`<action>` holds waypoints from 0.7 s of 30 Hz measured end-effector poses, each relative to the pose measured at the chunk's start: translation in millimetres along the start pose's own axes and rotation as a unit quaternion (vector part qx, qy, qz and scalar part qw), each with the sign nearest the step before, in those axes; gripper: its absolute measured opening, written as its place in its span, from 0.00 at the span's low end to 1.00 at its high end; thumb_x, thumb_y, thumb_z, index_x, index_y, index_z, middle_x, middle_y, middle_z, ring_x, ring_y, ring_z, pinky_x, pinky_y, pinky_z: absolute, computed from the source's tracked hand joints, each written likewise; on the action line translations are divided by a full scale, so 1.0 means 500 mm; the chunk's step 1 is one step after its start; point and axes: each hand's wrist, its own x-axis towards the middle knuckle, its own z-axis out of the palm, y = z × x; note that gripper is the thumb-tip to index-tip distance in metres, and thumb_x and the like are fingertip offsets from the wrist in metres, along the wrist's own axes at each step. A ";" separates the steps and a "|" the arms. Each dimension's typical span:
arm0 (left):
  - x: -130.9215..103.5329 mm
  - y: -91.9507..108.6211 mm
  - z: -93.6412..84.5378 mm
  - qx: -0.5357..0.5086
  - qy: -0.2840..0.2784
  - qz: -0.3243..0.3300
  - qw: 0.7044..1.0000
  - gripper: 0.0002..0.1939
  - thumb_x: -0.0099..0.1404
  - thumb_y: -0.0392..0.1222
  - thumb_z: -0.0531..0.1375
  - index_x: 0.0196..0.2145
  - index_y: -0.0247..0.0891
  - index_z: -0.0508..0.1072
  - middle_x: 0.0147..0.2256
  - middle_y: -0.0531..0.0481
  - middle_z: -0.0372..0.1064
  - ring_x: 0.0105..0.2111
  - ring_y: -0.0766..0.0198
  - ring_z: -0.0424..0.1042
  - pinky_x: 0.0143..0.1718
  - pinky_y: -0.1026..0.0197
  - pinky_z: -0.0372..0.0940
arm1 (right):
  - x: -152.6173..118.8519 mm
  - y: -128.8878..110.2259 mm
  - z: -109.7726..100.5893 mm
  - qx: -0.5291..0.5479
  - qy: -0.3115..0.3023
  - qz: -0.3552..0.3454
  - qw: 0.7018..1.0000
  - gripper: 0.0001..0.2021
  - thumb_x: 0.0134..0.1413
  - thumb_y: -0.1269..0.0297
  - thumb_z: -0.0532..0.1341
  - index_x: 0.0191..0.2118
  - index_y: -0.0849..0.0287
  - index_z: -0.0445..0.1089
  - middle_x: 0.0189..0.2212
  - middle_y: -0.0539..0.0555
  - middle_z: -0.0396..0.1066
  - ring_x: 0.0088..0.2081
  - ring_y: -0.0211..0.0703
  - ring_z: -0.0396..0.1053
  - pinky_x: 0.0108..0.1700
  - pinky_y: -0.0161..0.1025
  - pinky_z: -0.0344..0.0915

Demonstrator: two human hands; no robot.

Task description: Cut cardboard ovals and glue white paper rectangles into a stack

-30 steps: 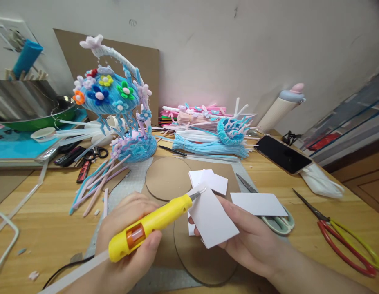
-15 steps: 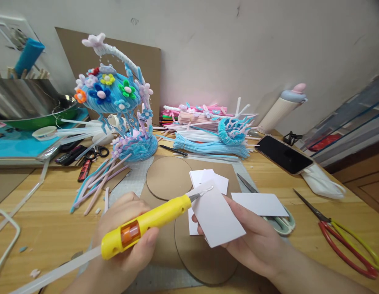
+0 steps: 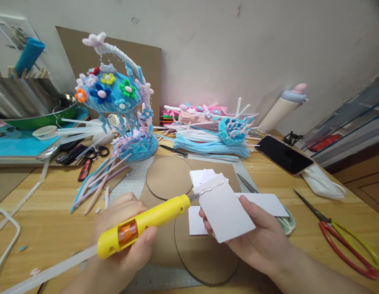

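My left hand (image 3: 124,241) is closed around a yellow hot glue gun (image 3: 146,222), a long clear glue stick (image 3: 51,271) trailing from its back end. The metal nozzle touches the upper left edge of a white card (image 3: 227,212). A glossy line of glue (image 3: 211,186) runs along that card's top edge. My right hand (image 3: 256,232) grips the card from its right side, thumb near the edge and fingers underneath. More white cards (image 3: 199,222) lie behind and beneath it on brown cardboard marked with round outlines (image 3: 167,175). Another white card (image 3: 264,203) rests on green-handled scissors (image 3: 289,222).
Red-and-yellow-handled scissors (image 3: 339,241) lie at the right, below a phone (image 3: 284,154). A blue pipe-cleaner ornament with flowers (image 3: 112,92) stands at the back left. Bundled pipe cleaners (image 3: 207,145) lie along the wall. Loose pipe cleaners (image 3: 97,188) and black scissors (image 3: 97,152) are at the left.
The glue line has lengthened across the card's top edge. My right hand and the card have shifted right, leaving the nozzle at the card's left edge. The glue gun has moved slightly left.
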 end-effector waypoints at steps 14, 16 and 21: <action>0.002 0.004 0.011 0.061 0.037 0.037 0.997 0.02 0.59 0.44 0.55 0.33 0.49 0.66 0.20 0.54 0.65 0.25 0.55 0.65 0.27 0.46 0.58 | 0.003 -0.008 -0.007 0.064 0.066 0.027 0.995 0.22 0.59 0.50 0.56 0.50 0.61 0.73 0.41 0.61 0.77 0.41 0.46 0.74 0.45 0.39 0.67; 0.002 0.008 0.013 0.034 0.078 0.032 0.996 0.05 0.61 0.48 0.54 0.32 0.49 0.67 0.22 0.53 0.68 0.25 0.54 0.66 0.27 0.45 0.58 | 0.005 -0.007 -0.005 0.048 0.087 0.029 0.995 0.23 0.58 0.49 0.57 0.50 0.61 0.72 0.40 0.62 0.78 0.39 0.45 0.74 0.45 0.38 0.67; 0.004 0.011 0.022 -0.108 0.036 0.045 0.992 0.14 0.63 0.56 0.53 0.34 0.48 0.72 0.28 0.52 0.74 0.29 0.55 0.71 0.31 0.49 0.65 | 0.011 0.012 0.003 0.013 0.100 0.030 0.994 0.17 0.58 0.53 0.60 0.47 0.58 0.73 0.39 0.56 0.77 0.38 0.42 0.74 0.41 0.36 0.68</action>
